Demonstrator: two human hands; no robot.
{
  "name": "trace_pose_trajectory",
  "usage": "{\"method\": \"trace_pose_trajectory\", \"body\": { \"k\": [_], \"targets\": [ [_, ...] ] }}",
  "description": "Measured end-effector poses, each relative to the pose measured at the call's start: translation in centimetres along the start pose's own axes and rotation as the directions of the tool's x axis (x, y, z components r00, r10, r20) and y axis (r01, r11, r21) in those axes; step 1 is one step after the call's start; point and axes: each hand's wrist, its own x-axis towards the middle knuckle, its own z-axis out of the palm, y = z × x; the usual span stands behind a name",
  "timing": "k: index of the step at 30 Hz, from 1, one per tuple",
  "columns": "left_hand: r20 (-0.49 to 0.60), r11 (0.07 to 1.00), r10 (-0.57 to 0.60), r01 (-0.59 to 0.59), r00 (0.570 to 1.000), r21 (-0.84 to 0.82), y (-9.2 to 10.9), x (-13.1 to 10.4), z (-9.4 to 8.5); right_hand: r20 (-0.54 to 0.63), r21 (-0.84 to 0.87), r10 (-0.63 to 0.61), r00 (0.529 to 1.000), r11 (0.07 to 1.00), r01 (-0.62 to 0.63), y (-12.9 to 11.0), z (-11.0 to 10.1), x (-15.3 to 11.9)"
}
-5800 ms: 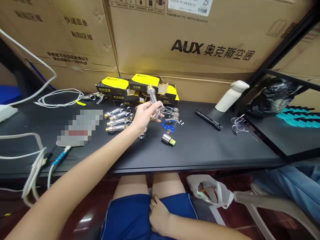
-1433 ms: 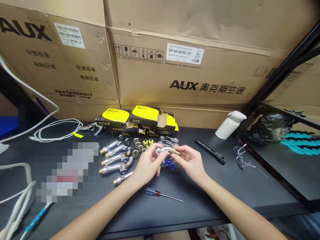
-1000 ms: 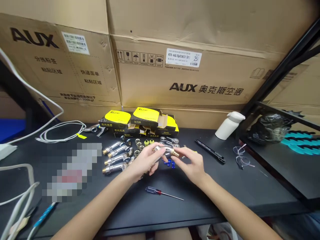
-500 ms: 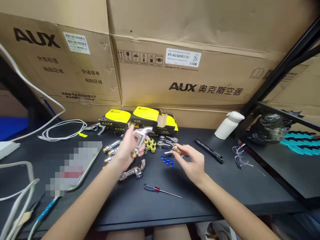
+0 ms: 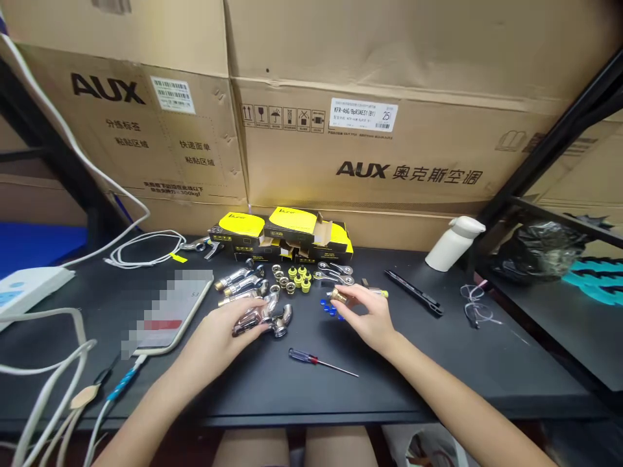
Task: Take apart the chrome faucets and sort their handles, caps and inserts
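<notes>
My left hand [image 5: 228,331] is down at the chrome faucet bodies on the black table, its fingers and thumb closed round one chrome faucet body [image 5: 250,318]. Another curved chrome piece [image 5: 281,322] lies just right of it. More faucet bodies [image 5: 238,280] lie behind the hand. My right hand [image 5: 367,318] pinches a small brass fitting [image 5: 337,296] above the blue caps [image 5: 331,308]. Chrome rings [image 5: 283,279], yellow-green cartridges [image 5: 300,277] and chrome handles [image 5: 334,272] are grouped between and behind the hands. A screwdriver [image 5: 321,362] lies in front.
Yellow and black boxes [image 5: 292,227] stand at the back against large cartons [image 5: 360,149]. On the left are a phone [image 5: 175,314], a power strip [image 5: 36,292] and white cables. To the right lie a black tool [image 5: 413,292], a white bottle [image 5: 455,243] and glasses [image 5: 474,308].
My left hand has lowered with the chrome faucet body to the table beside the others. My right hand still pinches the brass fitting, and the camera view has shifted a little.
</notes>
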Motion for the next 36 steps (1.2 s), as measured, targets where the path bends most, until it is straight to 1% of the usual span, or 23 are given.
{"method": "trace_pose_trajectory", "body": {
  "k": [2, 6, 10, 14, 18, 22, 24, 27, 32, 34, 36],
  "targets": [
    [0.03, 0.999, 0.043, -0.043, 0.999, 0.019, 0.1, 0.2, 0.2, -0.007, -0.006, 0.003, 1.0, 1.0, -0.003, 0.1, -0.1, 0.1],
    [0.038, 0.996, 0.05, -0.053, 0.998, 0.066, 0.6, 0.1, 0.5, 0.009, -0.004, 0.015, 1.0, 1.0, -0.015, 0.2, 0.0, 0.2],
    [0.019, 0.989, 0.021, -0.023, 1.0, 0.146, 0.4, -0.5, 0.6, 0.038, 0.009, 0.01, 0.999, 1.0, -0.01, 0.1, 0.1, 0.0],
    [0.06, 0.985, -0.01, -0.001, 0.998, 0.174, -0.2, -0.8, 0.4, 0.05, 0.016, -0.001, 0.999, 1.0, 0.0, 0.0, 0.2, 0.0],
    [0.005, 0.978, -0.014, 0.012, 1.0, 0.21, -0.2, -1.1, 0.6, 0.055, 0.008, 0.011, 0.998, 1.0, -0.012, -0.1, 0.2, 0.0],
    [-0.096, 0.977, 0.024, -0.003, 0.995, 0.214, 0.1, -2.3, 1.0, 0.047, 0.002, 0.009, 0.999, 1.0, -0.009, -0.1, 0.1, 0.0],
    [-0.085, 0.979, 0.042, -0.025, 0.996, 0.2, 0.3, -3.3, 1.3, 0.03, -0.006, 0.012, 0.999, 1.0, -0.012, -0.2, 0.1, 0.0],
    [-0.026, 0.982, 0.057, -0.052, 0.998, 0.181, 0.4, -4.6, 1.9, 0.017, -0.006, 0.052, 0.999, 0.999, -0.052, -0.3, 0.1, 0.0],
    [-0.017, 0.989, 0.071, -0.068, 0.997, 0.131, 0.3, -6.1, 2.1, 0.006, 0.033, 0.167, 0.986, 0.985, -0.167, -0.1, 0.3, -0.1],
    [-0.038, 0.989, 0.081, -0.075, 0.996, 0.127, 0.0, -6.4, 1.9, 0.015, 0.059, 0.207, 0.978, 0.976, -0.208, -0.1, 0.3, -0.1],
    [-0.089, 0.988, 0.092, -0.08, 0.992, 0.135, -0.6, -6.6, 1.7, 0.03, 0.121, 0.253, 0.967, 0.959, -0.255, -0.1, 0.4, -0.1]
  ]
}}
